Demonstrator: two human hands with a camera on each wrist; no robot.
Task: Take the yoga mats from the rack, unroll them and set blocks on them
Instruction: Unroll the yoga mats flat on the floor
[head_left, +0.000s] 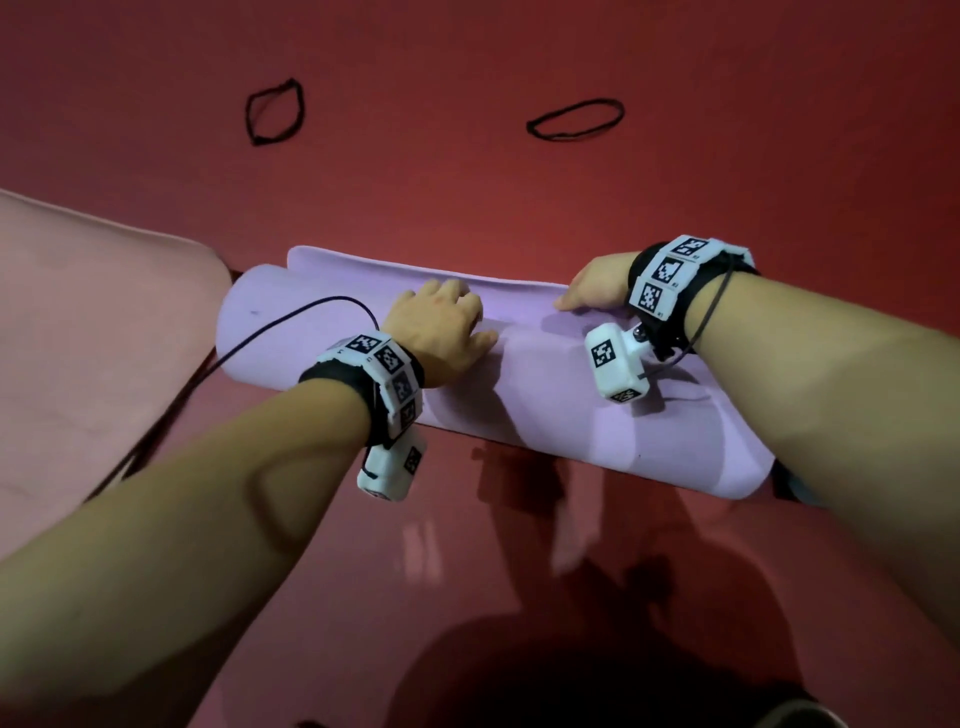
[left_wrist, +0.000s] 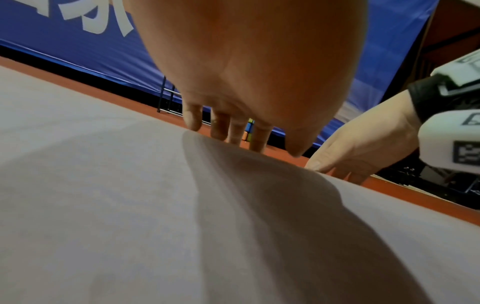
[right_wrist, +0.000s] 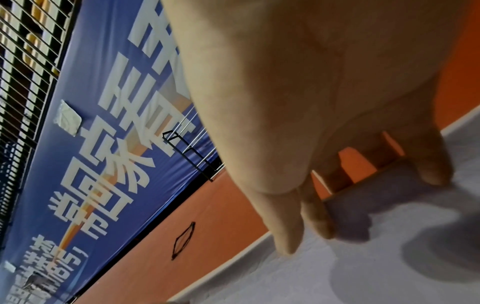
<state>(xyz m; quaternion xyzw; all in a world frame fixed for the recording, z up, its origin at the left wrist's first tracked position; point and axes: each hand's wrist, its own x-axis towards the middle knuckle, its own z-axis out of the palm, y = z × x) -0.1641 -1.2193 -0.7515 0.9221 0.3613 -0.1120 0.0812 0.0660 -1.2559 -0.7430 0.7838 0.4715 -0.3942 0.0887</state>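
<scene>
Two bare forearms reach out over a glossy red floor (head_left: 467, 545) toward a rolled lilac foam yoga mat (head_left: 545, 405), which lies crosswise on that floor and serves as the landmark. Each wrist carries a black strap with white coded marker tiles and a small white camera block. The left hand (head_left: 441, 327) rests palm down on top of the roll near its middle, fingers spread and fairly straight, their tips bearing on the mat's far curve. The right hand (head_left: 597, 286) sits toward the roll's right part, fingers extended downward and touching the loose far edge (head_left: 395, 265) of the mat, gripping nothing. To the left of the roll a pale pink mat (head_left: 93, 332) lies flat on the floor, with a black cable (head_left: 291, 312) crossing the gap between them. Beyond the roll two black elastic loops (head_left: 275, 111) (head_left: 574, 119) lie apart on the floor. Farthest off, in the right wrist view, a blue banner with white characters (right_wrist: 109, 144) backs a wire rack (right_wrist: 192, 156).
</scene>
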